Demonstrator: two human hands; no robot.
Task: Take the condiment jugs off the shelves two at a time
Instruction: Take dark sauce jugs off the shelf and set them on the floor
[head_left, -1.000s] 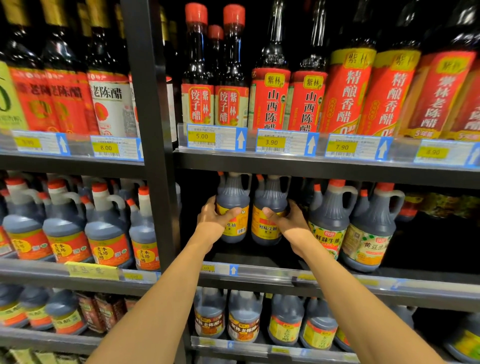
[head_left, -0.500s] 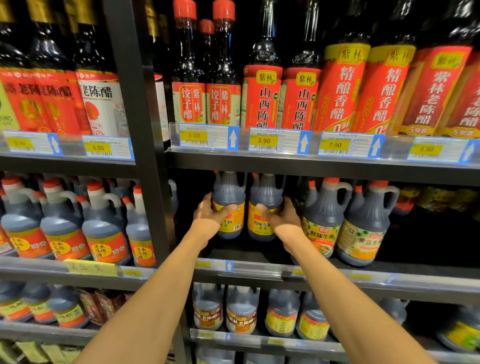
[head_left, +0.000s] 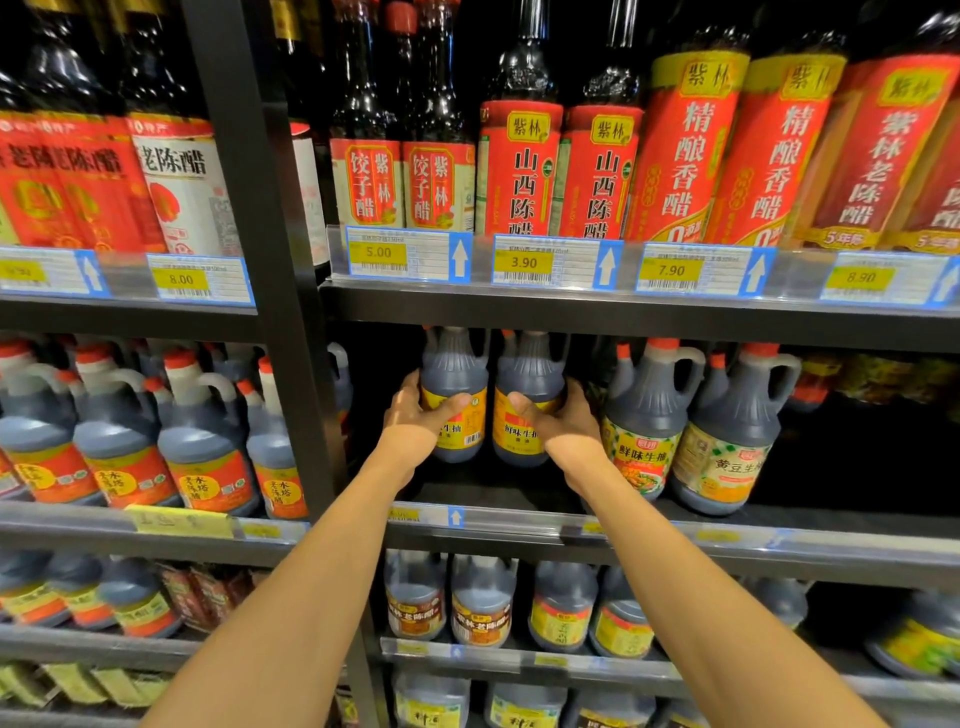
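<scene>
Dark plastic jugs, two, side by side on the middle shelf (head_left: 519, 525): left hand (head_left: 415, 421) grips left jug (head_left: 454, 384), right hand (head_left: 563, 423) right jug (head_left: 530, 389); best drawn straight out, level, clear of neighbours.

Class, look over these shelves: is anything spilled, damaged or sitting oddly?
Nothing spilled or broken. One oddity: a yellow tag on the left shelf's edge sits crooked. The left hand and right hand each grip an upright jug.

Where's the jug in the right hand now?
Head view, centre: on the middle shelf, right hand gripping jug, beside the left hand's jug.
</scene>
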